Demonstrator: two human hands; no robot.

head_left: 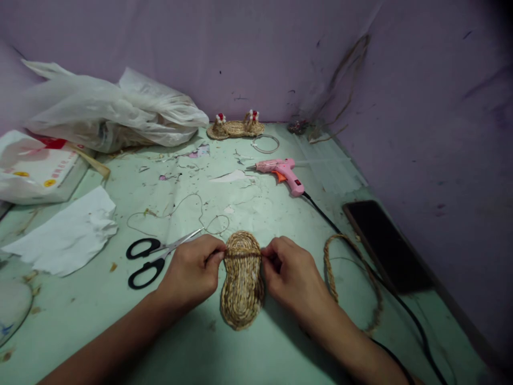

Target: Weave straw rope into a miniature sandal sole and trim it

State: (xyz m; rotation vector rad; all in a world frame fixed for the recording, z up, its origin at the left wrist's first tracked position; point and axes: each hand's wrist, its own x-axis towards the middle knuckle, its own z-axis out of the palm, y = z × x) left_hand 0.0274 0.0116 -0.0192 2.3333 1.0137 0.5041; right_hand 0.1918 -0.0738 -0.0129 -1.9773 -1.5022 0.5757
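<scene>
A small peanut-shaped sole of coiled straw rope (242,294) lies on the table in front of me. Across its upper part runs a short length of braided cord (243,253). My left hand (196,267) pinches the cord's left end at the sole's edge. At the opposite edge, the fingertips of my right hand (289,270) close on its right end. Black-handled scissors (154,258) lie partly under my left hand, blades pointing toward the sole.
A pink glue gun (280,170) rests beyond my right hand, its black cable (332,224) trailing past a phone (387,246). Loose rope (329,264) curls beside my right wrist. A beaded straw sandal (236,129), plastic bag (116,109), torn paper (68,232) and wire ring (266,144) lie around.
</scene>
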